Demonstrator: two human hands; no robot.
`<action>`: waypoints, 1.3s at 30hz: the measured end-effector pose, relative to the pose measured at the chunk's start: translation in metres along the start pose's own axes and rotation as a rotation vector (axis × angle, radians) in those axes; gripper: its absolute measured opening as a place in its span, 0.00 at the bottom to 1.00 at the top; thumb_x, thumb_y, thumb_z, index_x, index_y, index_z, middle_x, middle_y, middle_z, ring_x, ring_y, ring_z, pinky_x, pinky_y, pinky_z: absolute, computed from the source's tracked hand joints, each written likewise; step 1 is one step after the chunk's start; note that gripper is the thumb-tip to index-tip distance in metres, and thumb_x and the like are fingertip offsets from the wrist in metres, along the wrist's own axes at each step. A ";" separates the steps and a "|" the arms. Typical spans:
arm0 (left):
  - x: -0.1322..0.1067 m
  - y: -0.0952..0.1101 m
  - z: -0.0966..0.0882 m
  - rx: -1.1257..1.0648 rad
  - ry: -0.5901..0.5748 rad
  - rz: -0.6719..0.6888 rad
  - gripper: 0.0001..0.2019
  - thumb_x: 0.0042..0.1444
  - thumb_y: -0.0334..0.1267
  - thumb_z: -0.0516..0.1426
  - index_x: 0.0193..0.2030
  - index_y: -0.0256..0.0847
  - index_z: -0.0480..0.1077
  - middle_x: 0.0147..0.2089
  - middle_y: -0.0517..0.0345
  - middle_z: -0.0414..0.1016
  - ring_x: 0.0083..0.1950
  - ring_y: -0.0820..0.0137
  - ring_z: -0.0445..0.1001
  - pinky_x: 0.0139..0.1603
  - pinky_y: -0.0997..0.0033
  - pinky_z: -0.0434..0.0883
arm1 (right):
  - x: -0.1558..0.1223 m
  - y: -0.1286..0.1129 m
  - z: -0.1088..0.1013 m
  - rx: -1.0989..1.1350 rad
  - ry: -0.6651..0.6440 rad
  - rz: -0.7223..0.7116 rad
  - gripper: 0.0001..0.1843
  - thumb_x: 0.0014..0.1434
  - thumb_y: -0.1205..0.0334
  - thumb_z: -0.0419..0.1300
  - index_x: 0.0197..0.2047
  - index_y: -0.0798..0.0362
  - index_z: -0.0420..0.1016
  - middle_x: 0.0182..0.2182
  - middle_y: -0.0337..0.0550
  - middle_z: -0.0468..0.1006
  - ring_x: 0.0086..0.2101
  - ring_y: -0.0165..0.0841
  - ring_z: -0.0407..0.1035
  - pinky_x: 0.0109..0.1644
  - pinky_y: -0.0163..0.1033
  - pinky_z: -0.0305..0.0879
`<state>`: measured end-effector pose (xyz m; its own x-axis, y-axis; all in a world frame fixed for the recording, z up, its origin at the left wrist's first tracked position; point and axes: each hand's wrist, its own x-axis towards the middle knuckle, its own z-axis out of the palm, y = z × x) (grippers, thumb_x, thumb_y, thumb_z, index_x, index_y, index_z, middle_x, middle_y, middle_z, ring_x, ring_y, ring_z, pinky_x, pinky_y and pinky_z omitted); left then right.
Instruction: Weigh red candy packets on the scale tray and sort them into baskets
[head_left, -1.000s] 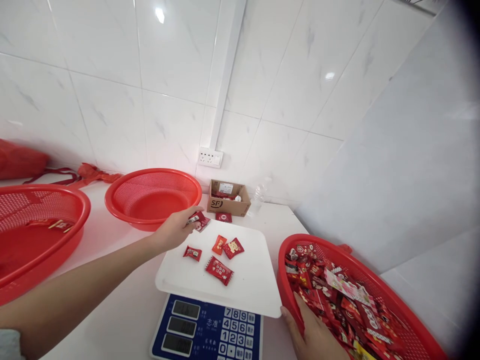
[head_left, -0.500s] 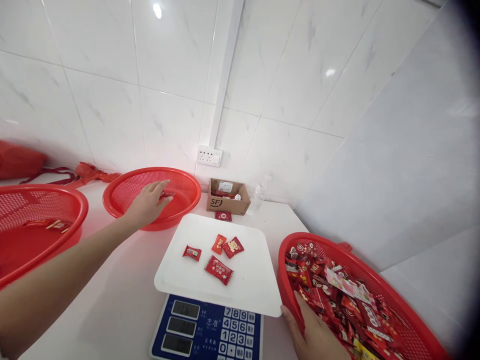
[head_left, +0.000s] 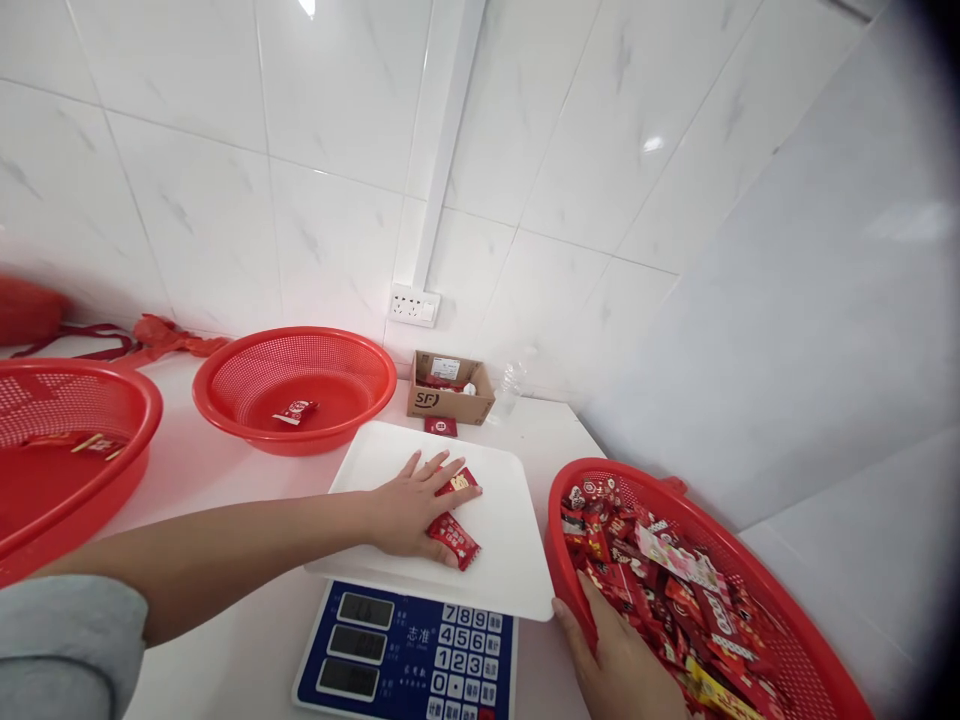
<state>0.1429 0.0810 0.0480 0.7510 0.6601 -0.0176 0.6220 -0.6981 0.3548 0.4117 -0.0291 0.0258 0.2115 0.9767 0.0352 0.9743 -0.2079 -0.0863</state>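
Observation:
My left hand (head_left: 412, 505) lies palm down, fingers spread, over small red wrapped candies (head_left: 455, 540) on the white tray of the scale (head_left: 510, 560). Two red packets show past its fingers; whatever else is under the palm is hidden. At the near left rim of a red plastic basket (head_left: 559, 520), my right hand (head_left: 626, 660) has its thumb outside and its fingers on the inner side, closed round the rim. Many mixed red packets (head_left: 660, 580) fill that basket. The scale's blue keypad panel (head_left: 409, 650) faces me below the tray.
A second red basket (head_left: 225, 400) at the back left holds one red-and-white packet (head_left: 296, 412). Another red basket (head_left: 142, 440) stands at the far left. By the wall are a small cardboard box (head_left: 450, 402), a clear bottle (head_left: 510, 385) and a red packet (head_left: 440, 427).
My left hand has moved from the back-left basket rightward and down onto the candies on the tray. A packet now shows in that basket. My right hand stays at the basket rim.

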 end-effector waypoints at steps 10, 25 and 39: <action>0.039 0.004 0.010 0.259 0.212 0.164 0.24 0.57 0.58 0.49 0.47 0.41 0.70 0.48 0.47 0.70 0.47 0.58 0.68 0.47 0.59 0.65 | 0.000 -0.001 -0.004 0.028 -0.030 -0.004 0.28 0.62 0.48 0.41 0.58 0.54 0.65 0.50 0.53 0.74 0.45 0.43 0.72 0.44 0.43 0.69; 0.026 -0.013 -0.018 0.311 0.281 -0.067 0.14 0.64 0.42 0.45 0.39 0.40 0.69 0.37 0.54 0.75 0.37 0.65 0.75 0.32 0.71 0.67 | -0.001 -0.002 -0.006 -0.002 -0.055 -0.009 0.29 0.63 0.49 0.39 0.60 0.54 0.62 0.52 0.52 0.73 0.48 0.41 0.70 0.46 0.42 0.68; -0.071 -0.095 -0.086 0.218 0.600 -0.681 0.25 0.62 0.51 0.43 0.56 0.33 0.60 0.54 0.36 0.67 0.50 0.49 0.70 0.48 0.48 0.64 | -0.001 0.000 0.002 0.029 0.001 0.007 0.30 0.63 0.47 0.39 0.59 0.55 0.64 0.50 0.54 0.74 0.47 0.44 0.71 0.45 0.46 0.69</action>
<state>0.0117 0.1241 0.0965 0.0064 0.9367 0.3501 0.9597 -0.1041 0.2609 0.4114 -0.0297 0.0238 0.2186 0.9752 0.0352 0.9702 -0.2134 -0.1151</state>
